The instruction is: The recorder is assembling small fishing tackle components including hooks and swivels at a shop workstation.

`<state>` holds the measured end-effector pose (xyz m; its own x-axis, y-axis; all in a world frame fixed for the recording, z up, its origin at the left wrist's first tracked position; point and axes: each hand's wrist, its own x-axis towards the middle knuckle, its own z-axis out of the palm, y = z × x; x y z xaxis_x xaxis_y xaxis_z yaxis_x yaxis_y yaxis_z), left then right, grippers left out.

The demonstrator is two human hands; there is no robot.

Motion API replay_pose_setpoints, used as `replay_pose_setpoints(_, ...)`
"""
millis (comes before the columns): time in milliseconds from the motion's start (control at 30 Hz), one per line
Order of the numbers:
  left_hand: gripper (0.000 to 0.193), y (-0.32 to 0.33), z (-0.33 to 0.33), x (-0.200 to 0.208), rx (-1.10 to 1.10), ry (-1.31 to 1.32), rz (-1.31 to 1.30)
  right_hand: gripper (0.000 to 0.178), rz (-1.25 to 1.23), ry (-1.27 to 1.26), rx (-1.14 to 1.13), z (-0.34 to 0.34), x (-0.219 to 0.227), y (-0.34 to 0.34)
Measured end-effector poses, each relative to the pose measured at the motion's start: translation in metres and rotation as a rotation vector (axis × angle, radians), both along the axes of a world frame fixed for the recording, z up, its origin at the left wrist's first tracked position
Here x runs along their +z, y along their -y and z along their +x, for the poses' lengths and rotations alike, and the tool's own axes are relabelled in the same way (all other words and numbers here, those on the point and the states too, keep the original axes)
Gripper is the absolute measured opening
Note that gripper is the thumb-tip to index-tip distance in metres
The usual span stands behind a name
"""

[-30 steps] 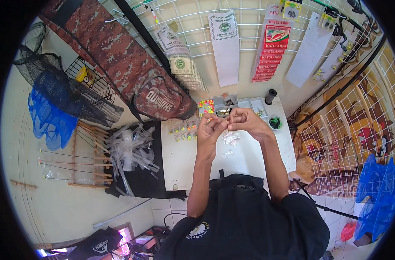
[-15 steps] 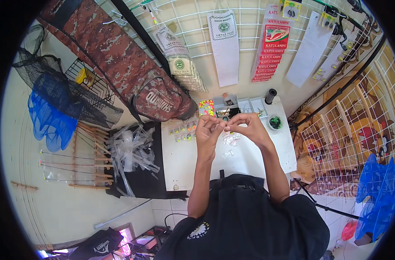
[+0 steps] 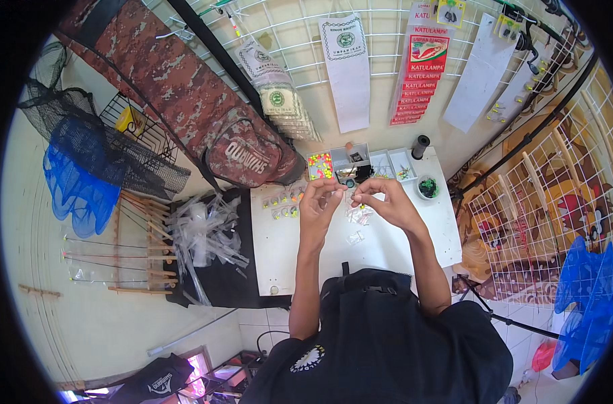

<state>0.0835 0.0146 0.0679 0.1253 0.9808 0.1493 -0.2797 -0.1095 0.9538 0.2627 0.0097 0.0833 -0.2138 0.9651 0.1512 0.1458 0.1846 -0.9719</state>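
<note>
Both hands are raised over the far part of the white table [image 3: 374, 256], a small gap between their fingertips. My left hand [image 3: 320, 203] is pinched, thumb against forefinger, around something too small to make out. My right hand [image 3: 387, 202] pinches too, and whatever sits between its fingers is likewise too tiny to name. Below them on the table lie small clear packets [image 3: 355, 238]. Beside my left hand are rows of small bagged pieces [image 3: 284, 213] with bright yellow and orange bits.
Behind the hands stand a tray of bright multicoloured beads [image 3: 319, 165], white compartment trays [image 3: 402, 165], a black cylinder [image 3: 420, 147] and a cup with green and dark contents [image 3: 427, 188]. A camouflage rod bag [image 3: 185, 87] leans at left, near crumpled plastic bags [image 3: 205, 236].
My hands have drawn slightly apart; the fingertips met before and a gap shows now. The left hand shifted a little left.
</note>
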Motion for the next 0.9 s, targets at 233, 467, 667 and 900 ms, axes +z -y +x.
replay_pose_setpoints(233, 0.026, -0.005, -0.004, -0.003, 0.029, -0.2, 0.099, 0.015, -0.038, -0.008, -0.003, 0.0, 0.002, 0.001)
replay_pose_setpoints(467, 0.023, -0.001, -0.006, 0.002, 0.07, -0.425, 0.183, 0.014, -0.046, 0.012, -0.007, 0.002, 0.004, 0.002)
replay_pose_setpoints(667, 0.022, -0.003, -0.006, 0.0, 0.07, -0.405, 0.177, 0.015, -0.042, -0.003, -0.009, 0.001, 0.006, 0.001)
replay_pose_setpoints(900, 0.026, 0.004, 0.012, 0.0, 0.028, 0.057, -0.034, 0.015, -0.109, -0.181, -0.008, 0.001, 0.005, 0.003)
